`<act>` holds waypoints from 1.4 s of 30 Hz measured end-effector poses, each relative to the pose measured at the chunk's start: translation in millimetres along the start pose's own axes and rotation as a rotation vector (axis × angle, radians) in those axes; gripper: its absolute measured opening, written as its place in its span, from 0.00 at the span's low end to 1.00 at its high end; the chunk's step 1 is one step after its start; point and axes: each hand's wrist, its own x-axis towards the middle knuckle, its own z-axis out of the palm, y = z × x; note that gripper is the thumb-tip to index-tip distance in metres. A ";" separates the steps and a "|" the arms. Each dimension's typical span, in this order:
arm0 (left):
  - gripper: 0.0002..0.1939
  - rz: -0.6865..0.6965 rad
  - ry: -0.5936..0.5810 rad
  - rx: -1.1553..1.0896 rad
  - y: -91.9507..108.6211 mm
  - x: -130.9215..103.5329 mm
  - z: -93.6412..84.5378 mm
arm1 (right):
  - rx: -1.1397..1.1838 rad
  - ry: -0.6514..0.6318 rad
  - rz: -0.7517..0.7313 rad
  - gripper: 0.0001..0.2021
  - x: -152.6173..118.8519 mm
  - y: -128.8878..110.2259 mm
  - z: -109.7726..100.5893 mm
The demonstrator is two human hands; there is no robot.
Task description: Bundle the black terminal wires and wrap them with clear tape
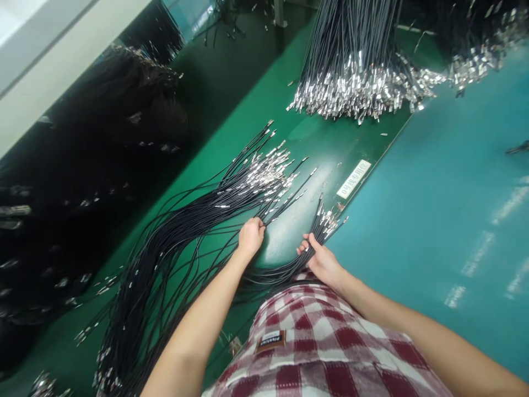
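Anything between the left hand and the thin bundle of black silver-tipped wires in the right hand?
Nothing visible: only glossy green tabletop shows in the gap between the left hand and the black silver-tipped wire bundle held in the right hand.

Held cables (286,271) — partly hidden; upper bundle (355,60) — cropped by top edge.

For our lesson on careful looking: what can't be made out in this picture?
All in the head view:
Left hand: cable count in its grip, hidden by the hand itself.
Right hand: exact count of its black cables, hidden by fingers and overlap.
Upper cable bundle: far ends, cut off by the top edge.
Dark cable mass: single strands, lost in shadow and blur.
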 end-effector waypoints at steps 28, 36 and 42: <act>0.06 0.156 -0.222 0.060 15.2 -31.7 -21.1 | -0.017 -0.047 -0.027 0.14 1.6 2.5 -5.9; 0.04 0.084 -0.131 0.181 5.0 -21.7 6.4 | 0.000 -0.022 0.019 0.12 1.1 -1.1 -3.2; 0.06 0.041 -0.064 -0.429 2.5 -58.8 10.5 | -0.025 -0.068 0.016 0.14 0.6 -1.7 -2.5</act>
